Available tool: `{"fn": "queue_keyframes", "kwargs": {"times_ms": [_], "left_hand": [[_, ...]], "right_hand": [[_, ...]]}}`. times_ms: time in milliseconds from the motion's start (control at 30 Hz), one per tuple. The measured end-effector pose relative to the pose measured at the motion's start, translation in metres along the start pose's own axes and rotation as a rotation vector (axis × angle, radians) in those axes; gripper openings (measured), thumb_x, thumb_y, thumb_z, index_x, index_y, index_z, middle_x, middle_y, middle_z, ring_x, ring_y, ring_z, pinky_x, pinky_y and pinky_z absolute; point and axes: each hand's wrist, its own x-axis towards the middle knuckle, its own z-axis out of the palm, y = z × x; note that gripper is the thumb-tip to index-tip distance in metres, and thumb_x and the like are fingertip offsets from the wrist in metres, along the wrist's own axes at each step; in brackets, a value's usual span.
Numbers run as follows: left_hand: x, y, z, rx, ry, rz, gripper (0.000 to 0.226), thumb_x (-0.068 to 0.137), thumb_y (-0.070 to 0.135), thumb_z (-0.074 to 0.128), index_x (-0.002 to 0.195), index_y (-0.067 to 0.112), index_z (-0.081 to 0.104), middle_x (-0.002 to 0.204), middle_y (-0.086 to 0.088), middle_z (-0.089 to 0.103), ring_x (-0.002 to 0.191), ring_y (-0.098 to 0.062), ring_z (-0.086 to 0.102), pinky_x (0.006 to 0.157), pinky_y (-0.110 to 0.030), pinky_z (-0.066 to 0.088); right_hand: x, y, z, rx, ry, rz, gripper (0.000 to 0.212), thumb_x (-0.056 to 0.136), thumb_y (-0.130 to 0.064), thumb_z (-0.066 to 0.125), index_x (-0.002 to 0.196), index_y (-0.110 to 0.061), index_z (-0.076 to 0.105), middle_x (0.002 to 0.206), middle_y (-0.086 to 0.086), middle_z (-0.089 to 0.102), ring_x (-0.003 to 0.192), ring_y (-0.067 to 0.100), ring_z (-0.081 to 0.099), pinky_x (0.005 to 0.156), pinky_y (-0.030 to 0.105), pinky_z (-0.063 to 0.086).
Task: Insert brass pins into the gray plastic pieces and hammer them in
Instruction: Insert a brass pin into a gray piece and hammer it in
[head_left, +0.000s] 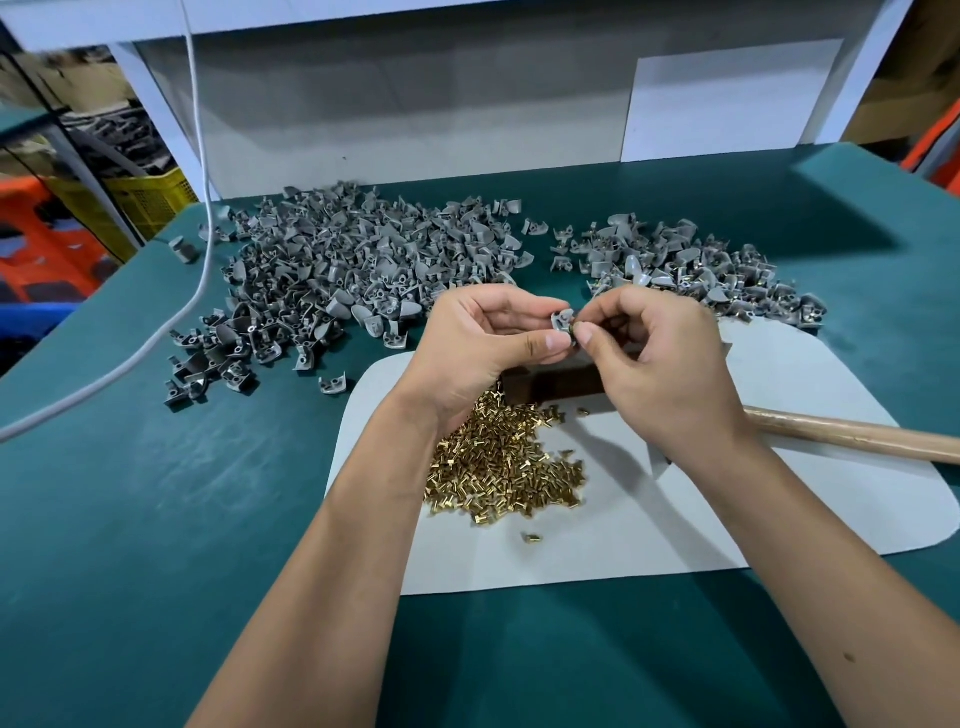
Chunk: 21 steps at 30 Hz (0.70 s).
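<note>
Gray plastic, in the form of one small gray piece (561, 321), is pinched between the thumb and forefinger of the left hand (483, 345), just above centre of the view. A brass pin (573, 329) is pressed against its lower right edge by the curled thumb and forefinger of the right hand (662, 364); most of the pin is hidden by the fingertips, so how far it sits in the piece cannot be told. Both hands are raised over a white mat (675, 519) laid on the green table (156, 519).

Below the hands, toward 6 o'clock, a heap of loose brass pins (504, 462) is spread on the mat, with a few strays beside it. At 3 o'clock a wooden hammer handle (857, 434) is laid across the mat, its near end passing behind the right wrist. A dark block (561, 384) is partly seen under the hands.

At 11 o'clock a large pile of gray pieces (353, 270) is scattered on the table. At 1 o'clock a smaller pile (691, 270) is seen, with glints of brass among its pieces. A white cable (202, 171) is trailed down at 10 o'clock.
</note>
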Motion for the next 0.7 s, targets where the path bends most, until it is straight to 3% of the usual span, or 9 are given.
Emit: {"fn": "queue_keyframes", "kwargs": {"times_ms": [100, 167, 433, 533, 600, 700], "left_hand": [[0.0006, -0.0028, 0.0018, 0.044, 0.021, 0.007, 0.027, 0.070, -0.014, 0.079, 0.093, 0.000, 0.075, 0.081, -0.014, 0.077, 0.072, -0.021, 0.075, 0.069, -0.027, 0.062], [0.0014, -0.0047, 0.0027, 0.081, 0.034, 0.014, 0.028, 0.069, -0.016, 0.080, 0.091, 0.001, 0.076, 0.082, -0.016, 0.076, 0.073, -0.023, 0.074, 0.072, -0.030, 0.063], [0.0033, -0.0066, 0.0088, 0.165, 0.061, 0.039, 0.030, 0.068, -0.017, 0.083, 0.090, 0.003, 0.077, 0.085, -0.024, 0.075, 0.075, -0.025, 0.074, 0.078, -0.035, 0.064], [0.0035, -0.0066, 0.0091, 0.173, 0.070, 0.043, 0.030, 0.068, -0.014, 0.084, 0.092, 0.003, 0.077, 0.092, -0.031, 0.072, 0.078, -0.030, 0.072, 0.082, -0.039, 0.063], [0.0041, -0.0071, 0.0092, 0.168, 0.073, 0.037, 0.030, 0.069, -0.012, 0.084, 0.094, 0.002, 0.076, 0.089, -0.028, 0.074, 0.078, -0.030, 0.073, 0.082, -0.040, 0.063], [0.0040, -0.0069, 0.0087, 0.118, 0.092, 0.010, 0.027, 0.072, -0.010, 0.082, 0.094, 0.003, 0.077, 0.082, -0.015, 0.077, 0.074, -0.024, 0.075, 0.076, -0.031, 0.064]], "right_hand": [[-0.0004, 0.0003, 0.0008, -0.070, 0.001, 0.002, 0.008, 0.089, -0.010, 0.072, 0.087, -0.018, 0.074, 0.073, -0.015, 0.066, 0.066, 0.000, 0.061, 0.063, 0.008, 0.042], [-0.0006, 0.0000, 0.0006, -0.104, -0.010, 0.018, 0.009, 0.090, -0.010, 0.072, 0.087, -0.018, 0.074, 0.074, -0.014, 0.066, 0.066, -0.001, 0.061, 0.062, 0.006, 0.041], [0.0003, -0.0033, -0.0006, -0.189, -0.035, 0.048, 0.008, 0.092, -0.008, 0.069, 0.096, -0.013, 0.075, 0.083, -0.003, 0.070, 0.075, 0.013, 0.064, 0.072, 0.023, 0.049], [-0.0005, -0.0027, 0.0009, -0.181, -0.005, 0.054, 0.008, 0.091, -0.008, 0.070, 0.093, -0.013, 0.075, 0.079, -0.004, 0.068, 0.072, 0.011, 0.064, 0.071, 0.017, 0.051], [-0.0015, -0.0020, 0.0019, -0.162, 0.030, 0.050, 0.008, 0.090, -0.009, 0.071, 0.091, -0.015, 0.075, 0.076, -0.008, 0.067, 0.070, 0.002, 0.062, 0.066, 0.006, 0.046], [-0.0005, -0.0002, 0.0014, -0.157, 0.036, -0.019, 0.006, 0.090, -0.009, 0.071, 0.092, -0.013, 0.075, 0.080, -0.004, 0.069, 0.073, 0.009, 0.063, 0.071, 0.017, 0.051]]}}
